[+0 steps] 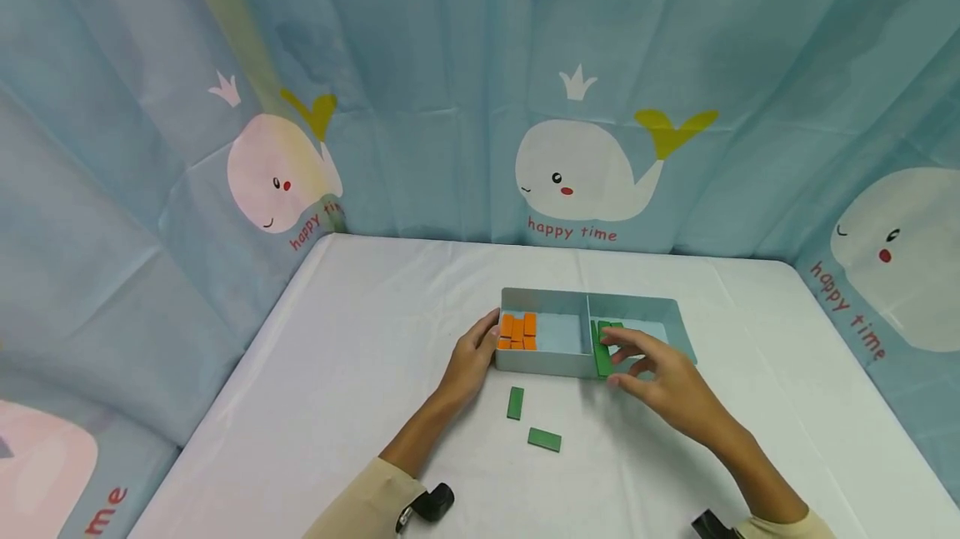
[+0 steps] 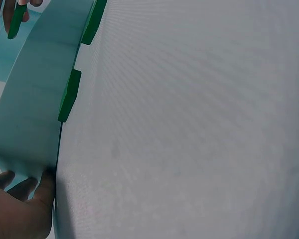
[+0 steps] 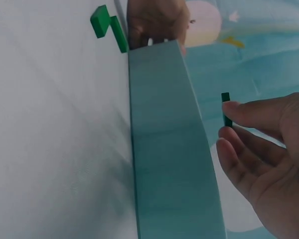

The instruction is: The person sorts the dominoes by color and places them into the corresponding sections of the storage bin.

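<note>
A pale blue-green two-compartment box (image 1: pixel 551 364) stands on the white table. My left hand (image 1: pixel 468 360) grips its left end, thumb near the front wall and fingers around the end, also visible in the left wrist view. Over the right compartment, my right hand (image 1: pixel 663 376) pinches a thin green block (image 3: pixel 226 109) upright between thumb and fingertips. Under those fingers, more green blocks (image 1: pixel 617 325) show in the compartment, partly hidden by the hand. Several orange blocks (image 1: pixel 517 331) lie grouped at the left of the left compartment.
Two green blocks lie on the table in front of the box: one lengthwise (image 1: pixel 515 403), the other crosswise (image 1: pixel 544 439). A white cloth (image 1: pixel 390 314) covers the table. Blue curtains (image 1: pixel 435 172) printed with whales hang behind it and at both sides.
</note>
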### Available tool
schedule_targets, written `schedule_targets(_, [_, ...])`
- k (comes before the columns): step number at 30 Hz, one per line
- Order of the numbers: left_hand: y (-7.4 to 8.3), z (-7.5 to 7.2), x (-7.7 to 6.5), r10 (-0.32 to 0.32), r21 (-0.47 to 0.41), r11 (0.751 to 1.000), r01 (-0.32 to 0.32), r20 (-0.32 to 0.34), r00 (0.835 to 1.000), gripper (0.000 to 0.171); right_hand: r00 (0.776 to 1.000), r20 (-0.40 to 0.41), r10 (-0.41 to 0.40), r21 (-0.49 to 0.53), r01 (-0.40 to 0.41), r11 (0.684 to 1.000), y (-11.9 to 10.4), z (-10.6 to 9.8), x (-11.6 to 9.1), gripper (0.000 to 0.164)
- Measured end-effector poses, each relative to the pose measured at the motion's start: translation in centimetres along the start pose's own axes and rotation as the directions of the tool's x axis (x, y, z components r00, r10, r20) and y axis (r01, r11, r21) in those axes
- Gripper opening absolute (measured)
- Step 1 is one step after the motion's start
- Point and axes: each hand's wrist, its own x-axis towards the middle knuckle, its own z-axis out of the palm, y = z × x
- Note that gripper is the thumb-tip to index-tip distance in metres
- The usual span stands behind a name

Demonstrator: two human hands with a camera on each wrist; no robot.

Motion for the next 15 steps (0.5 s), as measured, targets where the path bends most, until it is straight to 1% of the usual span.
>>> schedule_targets(5, [0.1, 0.1, 0.2, -0.001, -0.008, 1.0, 0.001, -0.003, 1.0, 0.055, 0.999, -0.035, -0.03, -0.023, 0.029, 0.999, 0.4, -0.6, 0.6, 0.065])
schedule_targets(10, [0.3, 0.2, 0.1, -0.01, -0.006, 1.0, 0.01, -0.011, 1.0, 0.055, 0.998, -0.061, -0.033, -0.036, 0.031, 0.999, 0.8, -0.8, 1.1, 0.063])
schedule_targets(15, [0.3, 0.1, 0.0, -0.013, -0.006, 1.0, 0.013, -0.011, 1.0, 0.056, 0.997, -0.07, -0.017, -0.046, 0.014, 0.999, 1.2, -1.0, 1.6, 0.061])
